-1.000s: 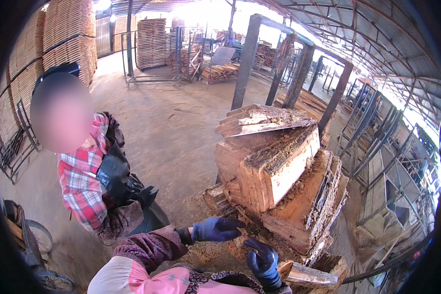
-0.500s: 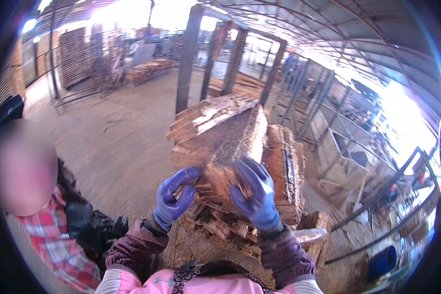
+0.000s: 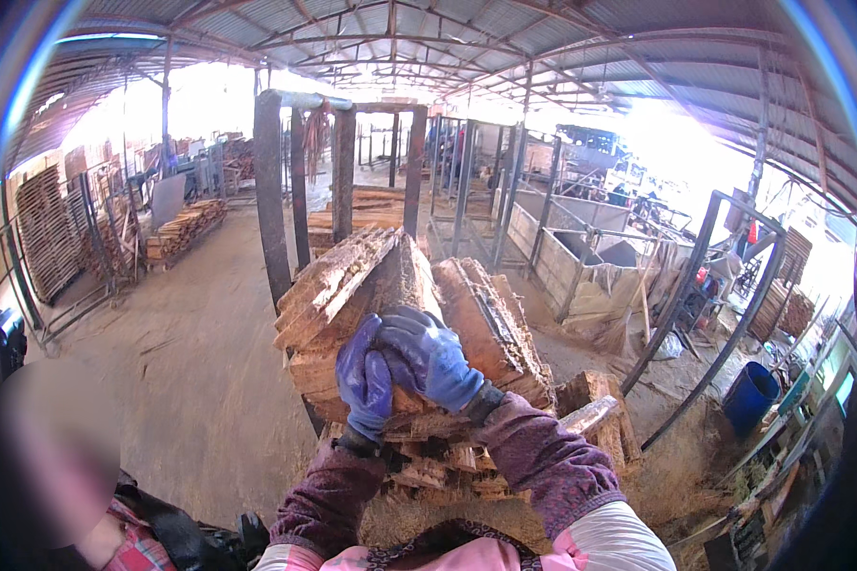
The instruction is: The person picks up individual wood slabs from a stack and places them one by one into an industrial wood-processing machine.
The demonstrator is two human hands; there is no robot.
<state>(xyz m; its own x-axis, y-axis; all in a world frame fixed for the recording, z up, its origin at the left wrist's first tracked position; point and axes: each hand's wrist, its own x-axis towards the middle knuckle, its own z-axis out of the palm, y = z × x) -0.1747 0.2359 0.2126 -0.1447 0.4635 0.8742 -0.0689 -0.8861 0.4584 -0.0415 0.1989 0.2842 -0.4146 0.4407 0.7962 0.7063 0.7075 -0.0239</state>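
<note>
Both of my hands wear blue-purple gloves and meet over the near end of a stack of rough wooden boards (image 3: 333,328). My left hand (image 3: 364,379) is closed, its fingers curled upward beside the right one. My right hand (image 3: 433,357) is also closed, its bent fingers lying against the left glove. Whether anything is between them is hidden. A second bundle of rough-edged boards (image 3: 493,328) leans just right of my right hand. Below the hands, broken wood ends (image 3: 438,466) stick out of the pile.
Upright posts (image 3: 274,190) of a frame stand behind the stack. At the left edge is another person, with a red plaid sleeve (image 3: 138,547). A blue barrel (image 3: 750,395), a tilted metal frame (image 3: 681,295) and wooden bins (image 3: 567,243) are to the right. Planks (image 3: 186,228) are piled far left.
My hands were apart, the right one on the stack's near end; now they have come together and closed. The view has turned right and lifted.
</note>
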